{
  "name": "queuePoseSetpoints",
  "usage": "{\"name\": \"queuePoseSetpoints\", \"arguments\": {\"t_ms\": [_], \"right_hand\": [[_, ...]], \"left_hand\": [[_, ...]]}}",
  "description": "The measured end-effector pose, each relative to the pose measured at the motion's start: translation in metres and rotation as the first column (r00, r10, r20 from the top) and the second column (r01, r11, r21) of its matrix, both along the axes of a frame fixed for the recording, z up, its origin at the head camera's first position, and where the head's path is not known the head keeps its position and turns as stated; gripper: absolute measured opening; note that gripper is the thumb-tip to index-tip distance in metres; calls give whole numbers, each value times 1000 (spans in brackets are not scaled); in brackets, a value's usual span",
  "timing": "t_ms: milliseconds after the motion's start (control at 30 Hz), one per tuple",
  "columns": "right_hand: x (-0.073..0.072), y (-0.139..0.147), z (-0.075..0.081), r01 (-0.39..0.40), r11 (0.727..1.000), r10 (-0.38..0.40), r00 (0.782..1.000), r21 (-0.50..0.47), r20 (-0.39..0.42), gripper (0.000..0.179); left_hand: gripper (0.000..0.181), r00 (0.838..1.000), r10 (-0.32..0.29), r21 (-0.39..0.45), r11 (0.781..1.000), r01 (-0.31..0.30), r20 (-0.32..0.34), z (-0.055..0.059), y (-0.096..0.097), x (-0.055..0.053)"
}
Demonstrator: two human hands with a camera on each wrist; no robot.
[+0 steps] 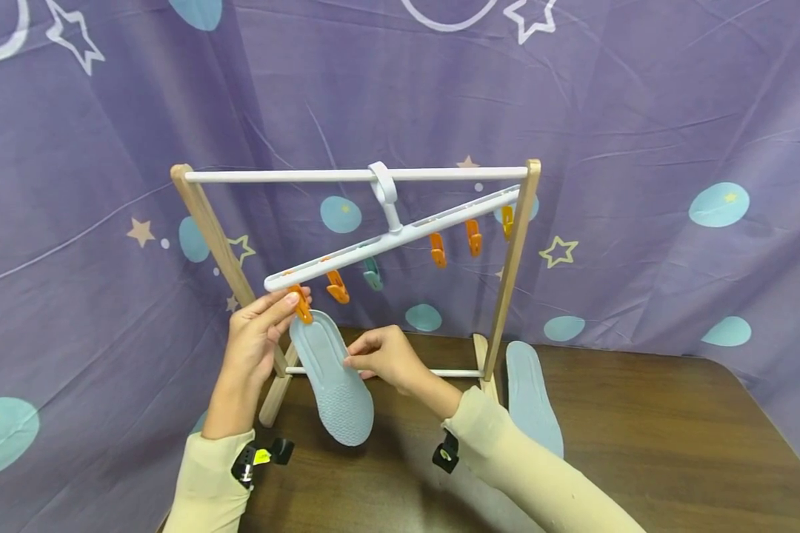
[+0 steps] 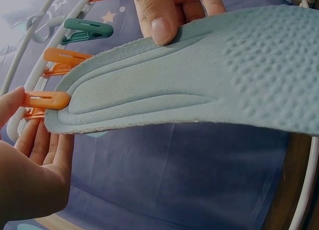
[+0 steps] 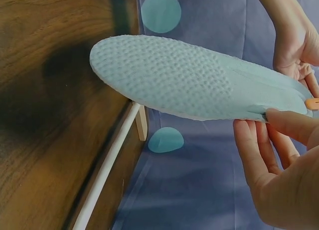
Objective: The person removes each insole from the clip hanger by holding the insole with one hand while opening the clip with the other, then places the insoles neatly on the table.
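Note:
A pale blue insole (image 1: 333, 385) hangs at a slant, its narrow heel end up in the jaws of an orange clothespin (image 1: 302, 305). My left hand (image 1: 256, 337) pinches that clothespin between thumb and fingers, at the low left end of a white clip hanger (image 1: 400, 234). With thumb and fingers, my right hand (image 1: 392, 360) grips the insole's right edge around mid-length. The left wrist view shows the clothespin (image 2: 47, 99) overlapping the heel edge. Bumpy texture covers the wide forefoot of the insole (image 3: 159, 75) in the right wrist view.
The hanger tilts down to the left from a white rod (image 1: 287, 176) on a wooden-legged stand (image 1: 512, 274). More clothespins, such as a green one (image 1: 372, 274), hang along it. Another blue insole (image 1: 532, 392) lies on the brown table (image 1: 653, 429), right of the stand. A purple curtain (image 1: 613, 111) stands behind.

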State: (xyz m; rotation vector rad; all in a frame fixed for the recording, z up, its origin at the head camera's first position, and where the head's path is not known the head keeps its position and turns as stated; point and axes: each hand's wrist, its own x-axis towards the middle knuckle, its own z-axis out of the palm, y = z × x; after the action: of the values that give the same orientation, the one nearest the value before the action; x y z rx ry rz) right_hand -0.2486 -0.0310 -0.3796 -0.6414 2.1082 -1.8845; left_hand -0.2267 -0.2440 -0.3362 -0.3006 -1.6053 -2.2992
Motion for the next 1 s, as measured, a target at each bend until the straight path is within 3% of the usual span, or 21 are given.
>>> {"name": "queuePoseSetpoints", "arguments": {"t_ms": [300, 733, 1000], "right_hand": [[-3, 1, 5, -8, 1000, 9, 998, -20, 55, 10], [1, 1, -3, -21, 1000, 22, 997, -22, 71, 11], [1, 0, -1, -29, 999, 30, 998, -22, 56, 11]], "left_hand": [[19, 1000, -11, -12, 1000, 11, 10, 5, 1, -1], [18, 999, 28, 2, 1000, -28, 24, -1, 3, 5], [15, 997, 75, 11, 997, -76, 9, 3, 5, 5]]}}
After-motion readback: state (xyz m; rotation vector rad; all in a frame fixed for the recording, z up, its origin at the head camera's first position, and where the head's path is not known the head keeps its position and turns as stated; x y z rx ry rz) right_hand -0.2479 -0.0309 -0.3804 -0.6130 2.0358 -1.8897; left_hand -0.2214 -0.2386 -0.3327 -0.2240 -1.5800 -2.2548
